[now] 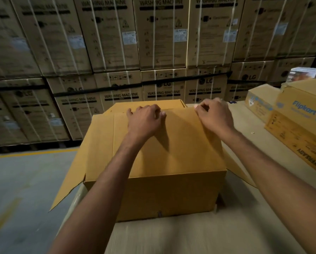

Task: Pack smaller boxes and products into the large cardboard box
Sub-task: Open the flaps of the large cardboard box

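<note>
The large cardboard box [153, 189] stands on the work surface in front of me, its near top flap folded flat over the opening. My left hand [144, 119] rests on that flap near its far edge, fingers curled. My right hand [214, 114] sits at the flap's far right corner, fingers bent over the edge. The far flap [148, 105] lies just behind my hands. The left side flap [73, 162] hangs outward and down. What is inside the box is hidden.
A Flipkart-printed carton [300, 125] and a smaller box [258, 105] stand on the table [208, 235] to the right, a white product box [305, 72] behind them. Stacked washing machine cartons [153, 43] wall the back. Grey floor [25, 180] lies left.
</note>
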Demonstrator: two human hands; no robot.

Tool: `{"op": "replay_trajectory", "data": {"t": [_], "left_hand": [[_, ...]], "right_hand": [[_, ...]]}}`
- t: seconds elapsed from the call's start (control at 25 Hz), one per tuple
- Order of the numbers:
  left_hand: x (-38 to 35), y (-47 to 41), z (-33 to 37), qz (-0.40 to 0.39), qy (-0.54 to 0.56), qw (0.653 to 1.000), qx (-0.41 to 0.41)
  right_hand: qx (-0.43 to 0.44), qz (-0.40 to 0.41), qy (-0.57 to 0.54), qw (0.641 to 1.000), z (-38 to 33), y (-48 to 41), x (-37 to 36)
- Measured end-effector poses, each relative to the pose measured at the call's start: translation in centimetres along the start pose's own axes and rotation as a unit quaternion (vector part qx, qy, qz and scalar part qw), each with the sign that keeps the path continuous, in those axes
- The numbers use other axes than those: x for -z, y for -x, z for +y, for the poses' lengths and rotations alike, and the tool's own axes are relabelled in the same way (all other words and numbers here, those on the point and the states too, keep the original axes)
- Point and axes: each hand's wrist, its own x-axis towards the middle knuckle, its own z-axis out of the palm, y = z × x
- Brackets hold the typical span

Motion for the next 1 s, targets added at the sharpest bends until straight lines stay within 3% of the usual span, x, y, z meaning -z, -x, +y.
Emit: {"op": "replay_trajectory", "data": {"t": [0.08,0.16,0.28,0.4,0.52,0.6,0.72,0.8,0.92,1.0], "left_hand": [[1.7,0.7,0.7,0.039,-0.002,0.999,-0.025],[3.4,2.0,1.3,0.075,0.002,0.996,-0.043],[6.5,4.8,2.3,0.123,0.007,0.99,-0.068],[9.8,8.6,3.8,0.116,-0.002,0.991,-0.07],[12.8,12.3,5.2,0.029,-0.003,0.997,-0.075],[14.8,15.2,6.1,-0.092,0.038,0.993,-0.055],[15.1,18.7,6.5,-0.303,0.123,0.945,0.02],[11.9,19.8,6.2,-0.385,0.146,0.909,0.062],[4.6,20.6,4.7,-0.388,0.113,0.909,0.099],[0.9,20.8,3.3,-0.301,0.129,0.94,0.099]], "right_hand": [[0.091,0.048,0.083,0.991,-1.1,1.0,1.6],[0.143,0.071,0.081,0.984,-2.5,2.1,3.5],[0.144,0.042,0.04,0.988,-4.3,3.5,6.8],[0.165,-0.005,0.036,0.986,-5.0,6.0,10.4],[0.164,-0.062,0.044,0.984,-4.3,9.2,13.3],[0.156,-0.162,0.015,0.974,-3.2,11.8,15.3],[0.162,-0.356,-0.004,0.92,-1.9,15.1,15.1],[0.179,-0.432,0.006,0.884,-0.6,16.6,11.9],[0.189,-0.429,0.011,0.883,1.8,18.2,6.2],[0.198,-0.385,0.023,0.901,3.0,18.3,3.8]]}}
